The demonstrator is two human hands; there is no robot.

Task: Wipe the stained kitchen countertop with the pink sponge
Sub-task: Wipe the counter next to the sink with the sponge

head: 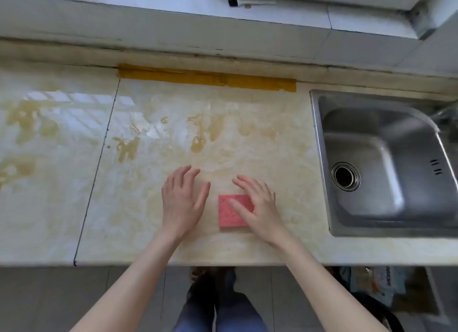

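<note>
Two open-fingered hands, right hand [259, 209] over pink sponge [227, 219], left hand [182, 203] beside, stained countertop [148, 178]

Soft daylight glares on the countertop [74, 104]; edges bend.

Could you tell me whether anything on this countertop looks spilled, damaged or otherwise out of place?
Yes. Yellow-brown stains streak the countertop beyond the pink sponge and further left, and yellow tape patches the back edge.
</note>
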